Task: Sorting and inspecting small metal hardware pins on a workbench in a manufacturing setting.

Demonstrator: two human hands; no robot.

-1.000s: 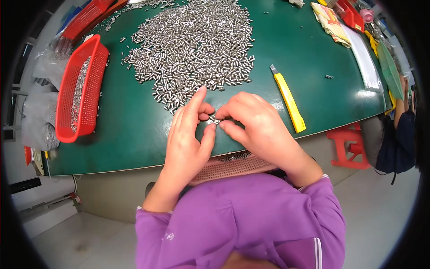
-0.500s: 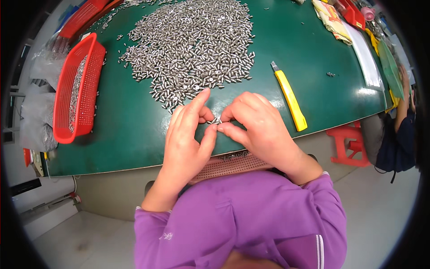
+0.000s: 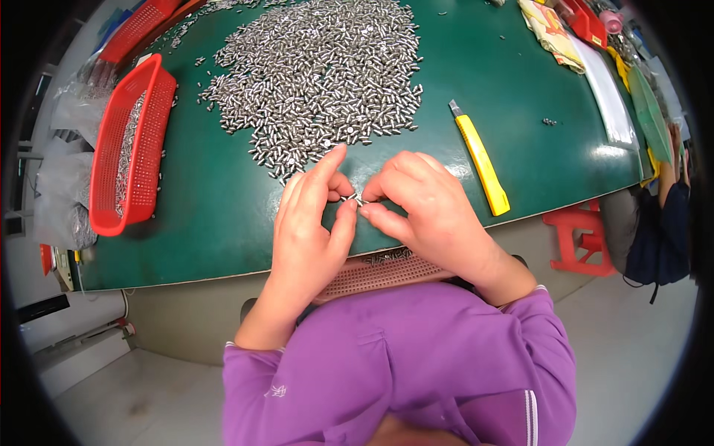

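A wide heap of small silvery metal pins (image 3: 327,67) covers the far middle of the green table (image 3: 216,223). Just in front of the heap, my left hand (image 3: 309,215) pinches a few of these pins between thumb and index finger. Facing it, my right hand (image 3: 424,201) has thumb and index finger closed on a pin too. The fingertips of both hands nearly meet around the small metal pins (image 3: 355,199). How many pins each hand holds is partly hidden by the fingers.
A yellow box cutter (image 3: 482,163) with its blade out lies right of my hands. On the left stands a red basket (image 3: 152,126) with pins inside. A pinkish basket (image 3: 379,276) with pins sits at my lap, below the table edge. Another person's arm (image 3: 667,167) shows far right.
My fingertips have shifted slightly, and the pins between them have turned a little. Both hands stay in nearly the same place. At the far right, the other person's arm has moved a bit.
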